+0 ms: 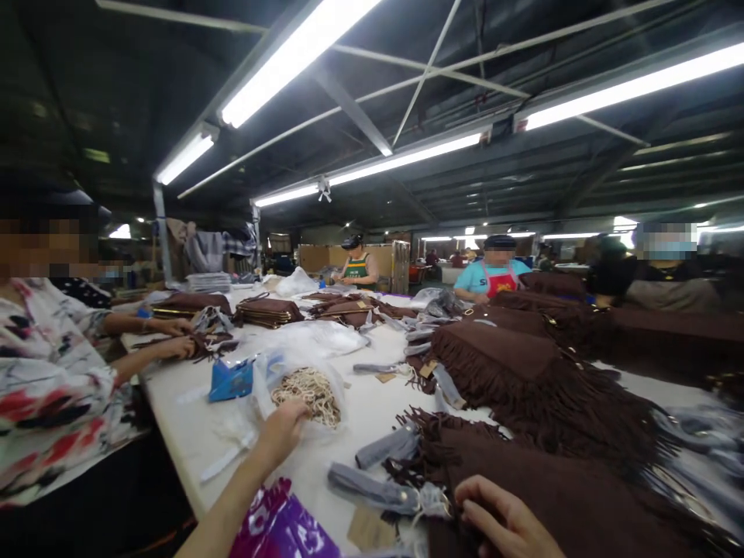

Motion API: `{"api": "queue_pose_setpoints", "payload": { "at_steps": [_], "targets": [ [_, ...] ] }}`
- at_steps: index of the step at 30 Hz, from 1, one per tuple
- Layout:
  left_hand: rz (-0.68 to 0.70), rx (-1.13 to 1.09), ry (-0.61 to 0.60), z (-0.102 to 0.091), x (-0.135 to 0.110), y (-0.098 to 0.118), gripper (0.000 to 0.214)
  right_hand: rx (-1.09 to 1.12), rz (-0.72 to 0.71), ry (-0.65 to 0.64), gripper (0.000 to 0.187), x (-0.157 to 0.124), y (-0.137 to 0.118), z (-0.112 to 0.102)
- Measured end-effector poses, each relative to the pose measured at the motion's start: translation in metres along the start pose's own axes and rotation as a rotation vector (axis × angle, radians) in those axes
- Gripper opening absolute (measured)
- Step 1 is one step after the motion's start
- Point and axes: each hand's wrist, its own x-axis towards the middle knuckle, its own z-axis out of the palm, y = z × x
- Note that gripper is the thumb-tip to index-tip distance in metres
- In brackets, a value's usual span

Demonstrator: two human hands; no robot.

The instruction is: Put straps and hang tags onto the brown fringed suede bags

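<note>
My left hand [286,428] is at the mouth of a clear plastic bag [264,381] filled with beige cords [311,394]. Its fingers are bent together against the cords, and their tips are hidden, so what they pinch is unclear. Low in the picture, my right hand [504,515] rests on a dark brown fringed bag [523,465], loosely curved with fingers somewhat apart. Just left of that hand lies a grey plastic-wrapped strap [372,487] with a gold ring and a brown card tag [370,528].
More brown fringed bags [505,353] are piled along the right. A purple packet [284,527] lies beneath my left forearm, and a blue packet [231,380] is beyond. One co-worker's hands [177,341] work at the left; other people stand across the white table [174,422].
</note>
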Motion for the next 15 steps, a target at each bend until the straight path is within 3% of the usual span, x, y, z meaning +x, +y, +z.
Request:
{"api": "queue_pose_setpoints", "payload": {
  "at_steps": [3,6,8,12,15],
  "targets": [
    [0.003,-0.059,-0.102,0.012,-0.014,-0.012,0.01,-0.132,-0.006,0.051,0.035,-0.004,-0.009,0.005],
    [0.013,-0.11,-0.075,0.012,-0.021,-0.018,0.014,-0.285,-0.174,0.094,0.028,-0.008,-0.016,0.016],
    [0.019,-0.132,-0.008,0.003,-0.022,-0.017,0.017,-0.344,-0.294,0.043,0.022,-0.011,-0.019,0.026],
    [0.021,-0.135,0.125,-0.025,-0.032,-0.003,0.022,-0.421,-0.393,-0.129,0.019,-0.013,-0.023,0.044],
    [0.072,-0.118,0.039,-0.034,-0.053,0.009,0.019,-0.494,-0.443,-0.172,0.016,-0.012,-0.03,0.056]
  ]
}}
